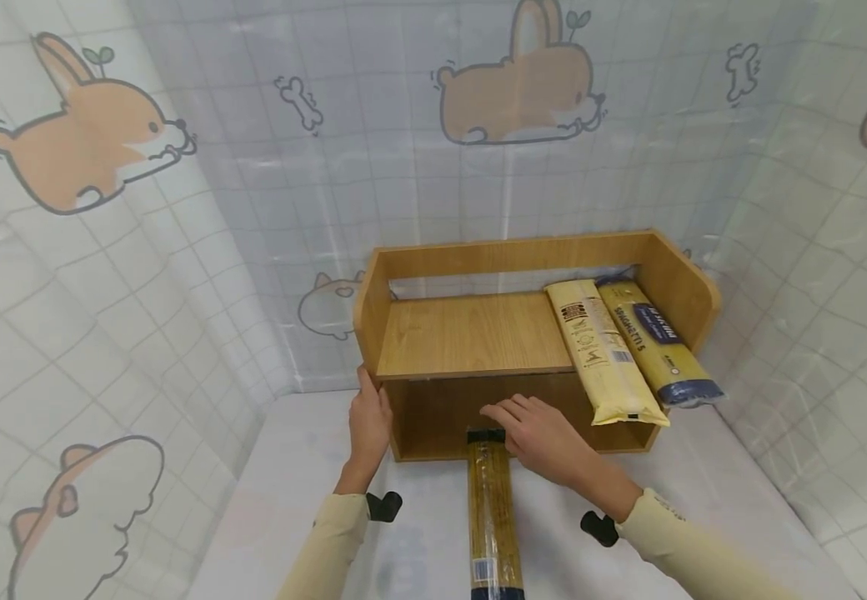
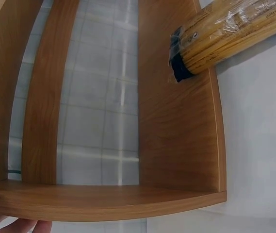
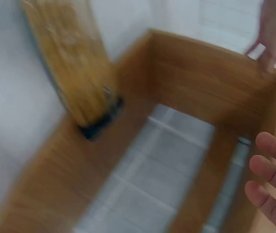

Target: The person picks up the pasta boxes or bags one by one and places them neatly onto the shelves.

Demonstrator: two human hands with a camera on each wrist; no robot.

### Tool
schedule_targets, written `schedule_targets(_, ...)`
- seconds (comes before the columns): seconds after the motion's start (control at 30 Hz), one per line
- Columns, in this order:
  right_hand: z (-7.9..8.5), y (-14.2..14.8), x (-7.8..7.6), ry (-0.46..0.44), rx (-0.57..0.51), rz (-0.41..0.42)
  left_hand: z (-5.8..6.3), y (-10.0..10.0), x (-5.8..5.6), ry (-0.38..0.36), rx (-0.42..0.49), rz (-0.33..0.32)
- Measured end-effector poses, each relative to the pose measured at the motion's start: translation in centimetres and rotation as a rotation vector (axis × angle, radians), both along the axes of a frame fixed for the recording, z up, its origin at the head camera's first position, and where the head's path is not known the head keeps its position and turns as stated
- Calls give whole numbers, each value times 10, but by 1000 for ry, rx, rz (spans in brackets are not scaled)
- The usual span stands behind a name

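Note:
A two-tier wooden shelf (image 1: 478,333) stands against the back wall. My left hand (image 1: 370,423) grips the edge of its left side panel; in the left wrist view the thumb and fingers (image 2: 21,226) lie on either side of the board. A clear pack of spaghetti (image 1: 492,517) with dark ends lies on the table, its far end resting on the lower board (image 2: 176,145) inside the compartment. Beside that end, at the compartment's front, is my right hand (image 1: 542,437). Its loosely bent fingers (image 3: 264,167) hold nothing in the right wrist view.
On the upper board's right side lie a pale yellow pack (image 1: 606,354) and a yellow-and-blue spaghetti pack (image 1: 654,342), both jutting past the front edge. A white table (image 1: 283,500) carries the shelf. Tile-patterned sheets (image 1: 373,192) with cartoon dogs surround it.

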State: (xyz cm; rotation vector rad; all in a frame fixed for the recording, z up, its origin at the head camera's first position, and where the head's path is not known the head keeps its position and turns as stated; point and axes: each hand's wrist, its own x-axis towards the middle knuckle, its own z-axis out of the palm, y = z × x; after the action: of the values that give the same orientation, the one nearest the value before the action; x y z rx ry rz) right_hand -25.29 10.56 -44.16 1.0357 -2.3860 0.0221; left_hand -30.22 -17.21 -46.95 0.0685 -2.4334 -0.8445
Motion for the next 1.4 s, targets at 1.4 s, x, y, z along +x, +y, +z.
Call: schedule_targets(1.4, -150, -45, 18, -646, -50, -514, 1, 2, -1, 3, 4, 7)
